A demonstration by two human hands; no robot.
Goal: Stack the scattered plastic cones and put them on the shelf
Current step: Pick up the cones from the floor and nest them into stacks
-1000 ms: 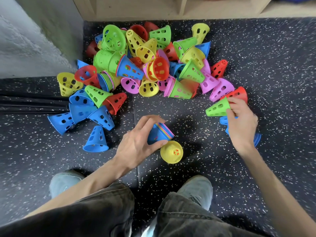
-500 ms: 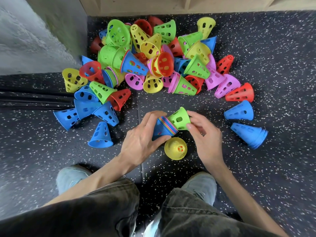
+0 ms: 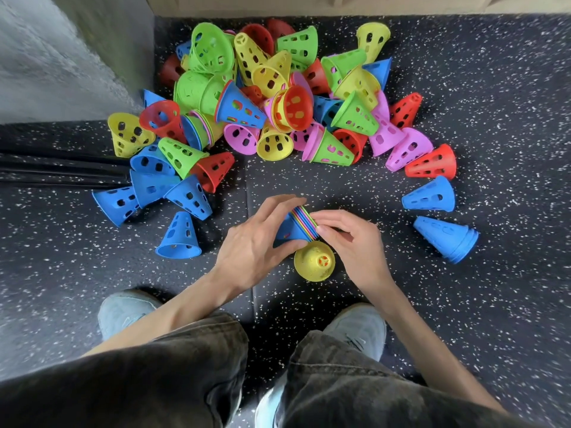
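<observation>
Both hands are on the nested stack of cones (image 3: 298, 225), held low over the speckled floor (image 3: 494, 103) between the knees. The left hand (image 3: 256, 242) curls round the blue narrow end, thumb underneath, fingers over the top, grip clamped on it. The right hand (image 3: 352, 239) sits at the wide end, fingertips pinched against the striped rims, so that grip is closed on the stack too. Just below them a yellow cone (image 3: 314, 261) lies on the floor, touching or nearly touching the stack; hard to call.

Ahead, the big pile of loose cones (image 3: 278, 97) crowds the floor against the foot of the wooden shelf (image 3: 309, 4), green, yellow, red, pink and blue all tumbled together. A lone blue cone (image 3: 179, 239) stands upright just left of the left hand. Off to the right, well apart, a second blue stack (image 3: 446, 237) lies on its side, with a single blue cone (image 3: 429, 196) and a red cone (image 3: 432, 163) above it. Two pale shoes (image 3: 123, 313) frame the bottom, dark trousers (image 3: 154, 381) below.
</observation>
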